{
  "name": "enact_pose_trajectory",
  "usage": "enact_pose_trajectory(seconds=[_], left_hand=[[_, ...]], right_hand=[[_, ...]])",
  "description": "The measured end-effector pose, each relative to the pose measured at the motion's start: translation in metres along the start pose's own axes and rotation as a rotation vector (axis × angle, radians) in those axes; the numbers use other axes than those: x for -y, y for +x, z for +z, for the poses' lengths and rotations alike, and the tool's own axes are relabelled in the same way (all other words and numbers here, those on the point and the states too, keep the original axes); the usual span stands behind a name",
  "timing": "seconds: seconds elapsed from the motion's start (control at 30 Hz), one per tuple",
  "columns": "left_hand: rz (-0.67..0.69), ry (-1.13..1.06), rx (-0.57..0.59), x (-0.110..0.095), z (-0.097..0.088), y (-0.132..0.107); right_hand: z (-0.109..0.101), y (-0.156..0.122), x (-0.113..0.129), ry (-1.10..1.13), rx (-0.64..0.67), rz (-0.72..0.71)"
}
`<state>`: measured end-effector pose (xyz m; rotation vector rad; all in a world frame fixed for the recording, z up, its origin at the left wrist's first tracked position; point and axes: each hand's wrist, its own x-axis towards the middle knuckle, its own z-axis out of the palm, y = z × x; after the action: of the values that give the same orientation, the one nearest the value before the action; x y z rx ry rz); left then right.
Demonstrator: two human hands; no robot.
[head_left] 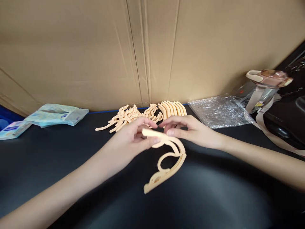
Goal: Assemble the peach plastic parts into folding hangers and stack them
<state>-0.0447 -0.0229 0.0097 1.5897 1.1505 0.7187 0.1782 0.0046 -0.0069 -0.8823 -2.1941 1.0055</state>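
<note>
A beige plastic folding hanger (183, 156) is held up over the black surface, its arms bent into a curve and one end hanging down toward me. My left hand (135, 136) pinches its upper arm, thumb in front. On the same arm, farther right, my right hand (188, 128) grips with thumb and fingers; part of its hold is hidden behind the piece. Beyond my hands lies a jumbled pile of similar beige hanger parts (128, 116). To the right of that pile, several curved arms (172, 109) stand side by side in a row.
A pale blue tissue pack (57, 114) lies at the left back on the black table (71, 152). Crumpled clear plastic wrap (219, 111) and a strapped water bottle (267, 86) are at the right. A cardboard wall (90, 57) rises behind everything.
</note>
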Motion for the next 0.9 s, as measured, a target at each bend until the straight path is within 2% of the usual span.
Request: enact_pose_trajectory(seconds=[0.1,0.2,0.3,0.37,0.47,0.53,0.57,0.6,0.67,0.73,0.8,0.87,0.9], left_hand=[[-0.016,-0.067,-0.030,-0.007,-0.007,0.012],[-0.028,-0.038,-0.087,-0.006,-0.014,0.015],[-0.062,-0.056,-0.133,0.000,-0.013,0.015],[-0.070,-0.098,-0.092,0.003,-0.006,0.017],[-0.087,-0.163,-0.028,0.004,0.007,0.019],[-0.103,-0.181,-0.013,0.005,0.014,0.019],[-0.104,-0.176,-0.012,0.006,0.017,0.018],[-0.101,-0.162,-0.012,0.006,0.020,0.017],[-0.092,-0.093,0.003,0.007,0.025,0.012],[-0.080,-0.006,0.052,0.006,0.029,0.008],[-0.060,0.029,0.084,0.003,0.028,0.007],[-0.019,-0.007,0.027,-0.002,0.020,0.014],[0.013,-0.042,-0.038,-0.004,0.013,0.020]], right_hand=[[0.002,0.002,0.016,0.169,0.031,0.077],[-0.007,0.000,0.015,0.098,-0.054,0.106],[-0.010,-0.003,0.011,-0.240,-0.149,0.025],[-0.007,-0.005,0.011,-0.600,-0.187,-0.122],[0.004,-0.007,0.012,-1.123,-0.163,-0.349],[0.012,-0.008,0.010,-1.309,-0.153,-0.421],[0.014,-0.009,0.008,-1.326,-0.136,-0.433],[0.015,-0.009,0.005,-1.288,-0.118,-0.415],[0.013,-0.009,-0.003,-1.022,-0.127,-0.256],[0.005,-0.008,-0.010,-0.673,-0.221,-0.025],[-0.006,-0.005,-0.014,-0.505,-0.329,0.091],[-0.015,-0.002,-0.013,-0.322,-0.360,0.123],[-0.018,-0.002,-0.011,-0.166,-0.363,0.149]])
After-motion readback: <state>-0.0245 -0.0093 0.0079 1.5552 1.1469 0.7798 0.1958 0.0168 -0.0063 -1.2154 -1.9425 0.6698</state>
